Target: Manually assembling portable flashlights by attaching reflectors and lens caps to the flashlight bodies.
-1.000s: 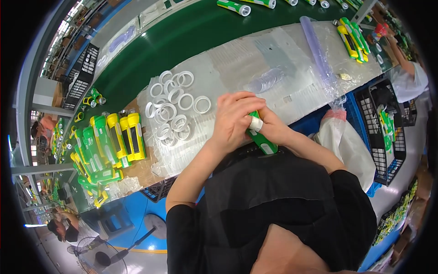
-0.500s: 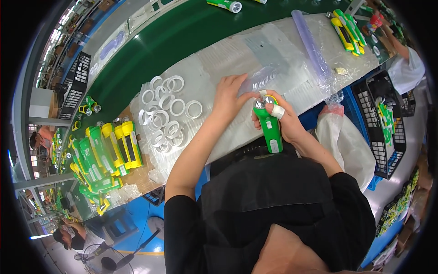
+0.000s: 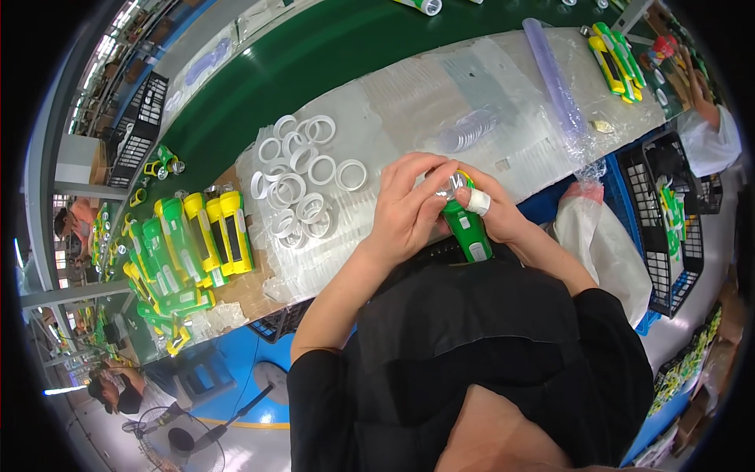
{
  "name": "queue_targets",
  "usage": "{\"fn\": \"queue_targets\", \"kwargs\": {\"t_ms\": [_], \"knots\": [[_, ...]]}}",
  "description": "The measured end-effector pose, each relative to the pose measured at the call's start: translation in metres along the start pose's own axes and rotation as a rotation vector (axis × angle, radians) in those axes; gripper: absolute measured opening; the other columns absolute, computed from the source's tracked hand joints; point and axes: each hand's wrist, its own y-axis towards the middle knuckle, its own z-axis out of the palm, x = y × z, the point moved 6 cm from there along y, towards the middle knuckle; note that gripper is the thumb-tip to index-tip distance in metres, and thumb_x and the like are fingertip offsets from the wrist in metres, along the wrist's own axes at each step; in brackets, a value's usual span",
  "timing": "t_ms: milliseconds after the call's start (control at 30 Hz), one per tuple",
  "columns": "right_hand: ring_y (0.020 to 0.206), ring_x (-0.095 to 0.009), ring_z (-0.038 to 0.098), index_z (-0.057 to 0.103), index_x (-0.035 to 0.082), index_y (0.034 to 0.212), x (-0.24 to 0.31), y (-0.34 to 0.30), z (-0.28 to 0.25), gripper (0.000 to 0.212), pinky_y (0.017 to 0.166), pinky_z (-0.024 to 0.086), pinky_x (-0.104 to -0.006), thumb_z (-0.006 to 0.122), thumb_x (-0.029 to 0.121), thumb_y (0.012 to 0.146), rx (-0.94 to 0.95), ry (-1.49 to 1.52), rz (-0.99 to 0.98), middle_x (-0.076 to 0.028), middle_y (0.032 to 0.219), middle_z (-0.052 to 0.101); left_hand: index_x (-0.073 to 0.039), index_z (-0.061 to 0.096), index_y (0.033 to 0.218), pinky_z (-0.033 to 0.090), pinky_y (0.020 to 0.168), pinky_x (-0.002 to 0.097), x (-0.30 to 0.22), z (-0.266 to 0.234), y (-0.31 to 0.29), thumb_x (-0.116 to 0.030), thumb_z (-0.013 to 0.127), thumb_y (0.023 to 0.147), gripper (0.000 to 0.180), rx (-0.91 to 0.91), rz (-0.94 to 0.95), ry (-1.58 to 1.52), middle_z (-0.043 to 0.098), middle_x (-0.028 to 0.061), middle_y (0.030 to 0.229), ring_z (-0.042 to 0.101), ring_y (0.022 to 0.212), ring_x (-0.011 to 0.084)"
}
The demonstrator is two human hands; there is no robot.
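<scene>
Over the bench's near edge, right hand grips the green flashlight upright while left hand pinches a part onto its head; seating it squarely looks next.

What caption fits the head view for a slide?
Left hand and right hand hold a green torch beside white rings.
</scene>
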Motion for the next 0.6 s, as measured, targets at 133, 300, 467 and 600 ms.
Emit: {"fn": "queue_targets", "kwargs": {"t_ms": [133,300,467,600], "knots": [[0.081,-0.018,0.064,0.047,0.005,0.133,-0.006,0.001,0.011,0.049,0.070,0.054,-0.0297,0.060,0.035,0.097,0.118,-0.007,0.083,-0.009,0.103,0.061,0.001,0.063,0.116,0.039,0.094,0.0442,-0.003,-0.007,-0.006,-0.015,0.054,0.093,0.030,-0.016,0.058,-0.074,0.061,0.0129,0.118,0.056,0.107,0.0319],[0.077,-0.019,0.065,0.047,0.005,0.131,-0.021,0.010,0.022,0.049,0.067,0.054,-0.0297,0.059,0.038,0.097,0.174,-0.124,0.075,-0.011,0.103,0.061,0.000,0.063,0.113,0.037,0.095,0.0441,0.006,-0.009,-0.016,-0.011,0.051,0.090,0.027,-0.028,0.071,-0.068,0.061,0.0126,0.115,0.056,0.107,0.0314],[0.083,-0.014,0.061,0.048,0.006,0.134,-0.015,0.024,0.025,0.042,0.073,0.051,-0.0295,0.056,0.026,0.098,0.105,-0.136,0.005,-0.007,0.101,0.060,-0.001,0.060,0.119,0.037,0.096,0.0442,0.009,-0.024,-0.013,-0.009,0.052,0.088,0.033,-0.044,0.077,-0.046,0.060,0.0132,0.119,0.055,0.111,0.0326],[0.077,-0.018,0.061,0.046,0.005,0.128,0.023,0.054,0.034,0.051,0.071,0.052,-0.0310,0.061,0.039,0.093,0.076,-0.224,-0.229,-0.010,0.097,0.060,-0.005,0.052,0.134,0.037,0.097,0.0447,0.033,-0.069,-0.010,-0.021,0.065,0.086,0.053,-0.168,-0.077,0.268,0.057,0.0142,0.129,0.051,0.121,0.0334]]}}
